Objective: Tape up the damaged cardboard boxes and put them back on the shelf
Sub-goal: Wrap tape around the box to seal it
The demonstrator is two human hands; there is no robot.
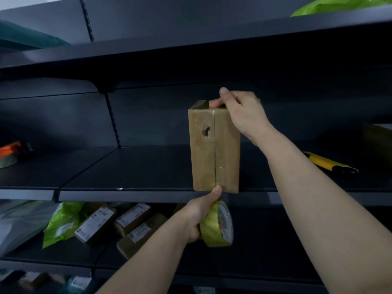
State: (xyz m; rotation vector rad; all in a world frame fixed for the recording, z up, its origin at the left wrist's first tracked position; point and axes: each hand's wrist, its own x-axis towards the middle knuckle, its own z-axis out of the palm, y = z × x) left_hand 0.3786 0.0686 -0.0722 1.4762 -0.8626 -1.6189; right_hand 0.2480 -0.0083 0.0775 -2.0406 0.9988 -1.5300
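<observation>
1. The cardboard box [214, 149] stands upright at the front edge of the dark shelf [131, 166], a hole in its face.
2. The right hand [244, 115] pinches the box's top; the left hand [197, 213], just below the box, grips the tape roll [218, 224], thumb pressing the bottom seam.
3. Left of the box the shelf lies bare; a yellow knife [326, 162] lies right.

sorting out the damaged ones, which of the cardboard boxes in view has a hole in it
The upright box on the middle shelf, steadied by the right hand. A ragged hole shows in its front face; the labelled boxes lying on the shelf below show none.
</observation>
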